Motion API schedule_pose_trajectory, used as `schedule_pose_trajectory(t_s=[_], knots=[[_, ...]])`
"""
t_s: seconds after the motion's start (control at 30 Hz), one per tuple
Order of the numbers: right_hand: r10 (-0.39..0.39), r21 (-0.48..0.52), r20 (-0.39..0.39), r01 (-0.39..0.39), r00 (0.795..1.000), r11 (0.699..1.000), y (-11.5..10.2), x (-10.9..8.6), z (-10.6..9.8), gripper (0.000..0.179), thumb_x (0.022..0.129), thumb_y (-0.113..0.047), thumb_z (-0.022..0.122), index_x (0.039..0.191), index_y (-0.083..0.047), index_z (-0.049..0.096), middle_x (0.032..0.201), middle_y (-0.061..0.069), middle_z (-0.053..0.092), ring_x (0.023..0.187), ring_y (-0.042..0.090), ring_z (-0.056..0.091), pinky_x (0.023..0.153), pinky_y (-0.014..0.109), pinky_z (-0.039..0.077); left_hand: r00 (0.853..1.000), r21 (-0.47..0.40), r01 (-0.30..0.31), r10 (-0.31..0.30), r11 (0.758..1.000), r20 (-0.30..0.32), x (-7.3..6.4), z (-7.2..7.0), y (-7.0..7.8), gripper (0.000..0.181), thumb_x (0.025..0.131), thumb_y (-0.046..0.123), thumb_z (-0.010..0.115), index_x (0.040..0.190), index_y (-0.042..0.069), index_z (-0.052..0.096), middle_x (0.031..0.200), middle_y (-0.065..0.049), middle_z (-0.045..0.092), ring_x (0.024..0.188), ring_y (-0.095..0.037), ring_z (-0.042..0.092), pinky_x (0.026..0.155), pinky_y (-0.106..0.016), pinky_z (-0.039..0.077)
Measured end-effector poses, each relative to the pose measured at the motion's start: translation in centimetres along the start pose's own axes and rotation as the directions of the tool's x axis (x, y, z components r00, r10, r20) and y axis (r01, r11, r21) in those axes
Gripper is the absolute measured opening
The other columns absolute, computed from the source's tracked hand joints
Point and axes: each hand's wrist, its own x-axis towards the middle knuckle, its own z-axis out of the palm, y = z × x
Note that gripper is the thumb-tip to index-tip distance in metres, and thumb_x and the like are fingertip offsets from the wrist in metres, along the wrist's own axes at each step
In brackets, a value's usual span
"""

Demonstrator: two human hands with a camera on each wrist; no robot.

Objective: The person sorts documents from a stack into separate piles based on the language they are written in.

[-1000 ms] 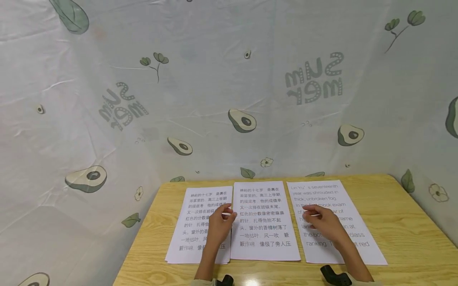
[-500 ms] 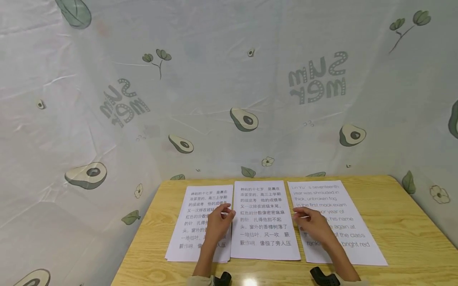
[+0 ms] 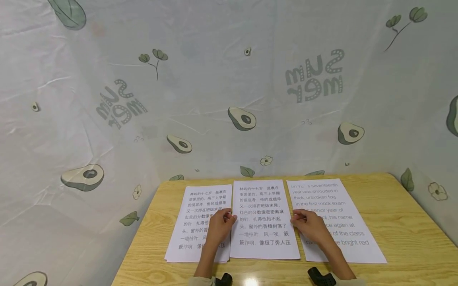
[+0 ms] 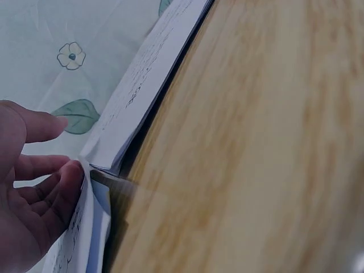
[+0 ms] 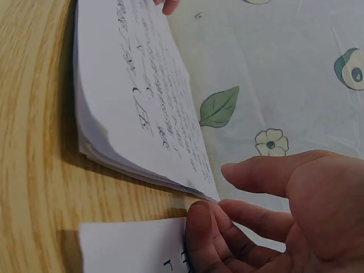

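Note:
Three stacks of white printed paper lie side by side. My left hand (image 3: 219,227) is over the right part of the left paper stack (image 3: 186,238), its fingertips by the left edge of the middle paper stack (image 3: 262,224). In the left wrist view the thumb stands apart from the loosely bent fingers (image 4: 68,179), which rest against paper. My right hand (image 3: 312,227) lies over the left part of the English-printed paper (image 3: 348,234). Its fingertips touch the middle stack's right edge; in the right wrist view the thumb (image 5: 256,173) is spread away and several sheets show at the stack's corner.
The papers lie on a wooden table (image 3: 404,222) with bare wood at both sides and in front. Behind it hangs a pale curtain (image 3: 207,91) printed with avocados and leaves. Black wrist-worn devices (image 3: 224,279) show at the bottom edge.
My right hand has moved left, from over the English-printed paper to the middle stack's right edge. The left hand has lowered slightly. The papers look unmoved.

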Motion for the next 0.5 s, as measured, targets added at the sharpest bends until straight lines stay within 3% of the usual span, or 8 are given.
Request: schedule_pose_trajectory(t_s=[0.33,0.5], knots=[[-0.041,-0.087,-0.005,0.041,0.999,0.995,-0.54,0.11,0.25,0.043,0.097,-0.016,0.073,0.131,0.010,0.070,0.109,0.012,0.076,0.098,0.024,0.072,0.078,0.031,0.054,0.999,0.046,-0.051,0.051,0.998,0.011,0.05,0.03,0.05,0.040,0.097,0.022,0.078,0.128,-0.001,0.075,0.094,0.001,0.064,0.083,-0.012,0.055,0.071,-0.022,0.046],[-0.037,-0.090,-0.004,0.037,0.999,0.995,-0.50,0.06,0.53,0.044,0.096,-0.015,0.074,0.131,0.011,0.070,0.109,0.013,0.075,0.097,0.024,0.071,0.078,0.033,0.053,0.999,0.058,-0.053,0.053,0.997,0.011,-0.18,0.14,-0.08,0.041,0.096,0.023,0.078,0.130,-0.001,0.075,0.094,0.001,0.064,0.083,-0.011,0.054,0.070,-0.022,0.046]])
